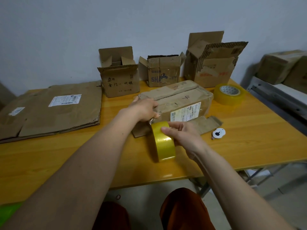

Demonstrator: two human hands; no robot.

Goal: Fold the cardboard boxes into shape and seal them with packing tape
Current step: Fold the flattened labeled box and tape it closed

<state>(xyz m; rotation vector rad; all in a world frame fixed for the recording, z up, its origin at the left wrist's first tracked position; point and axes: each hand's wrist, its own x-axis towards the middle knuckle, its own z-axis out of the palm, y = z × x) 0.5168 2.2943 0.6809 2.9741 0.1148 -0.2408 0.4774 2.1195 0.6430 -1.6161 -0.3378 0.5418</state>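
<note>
A closed cardboard box with a white label lies in the middle of the yellow table. My left hand presses on the box's near left corner and pinches the clear free end of the tape against it. My right hand grips a yellow tape roll held upright just in front of the box. A short strip of tape runs from the roll up to my left fingers.
A second tape roll lies at the right. Three open boxes stand along the wall. Flattened cardboard lies at the left. A small white cutter and a cardboard scrap lie right of my hands.
</note>
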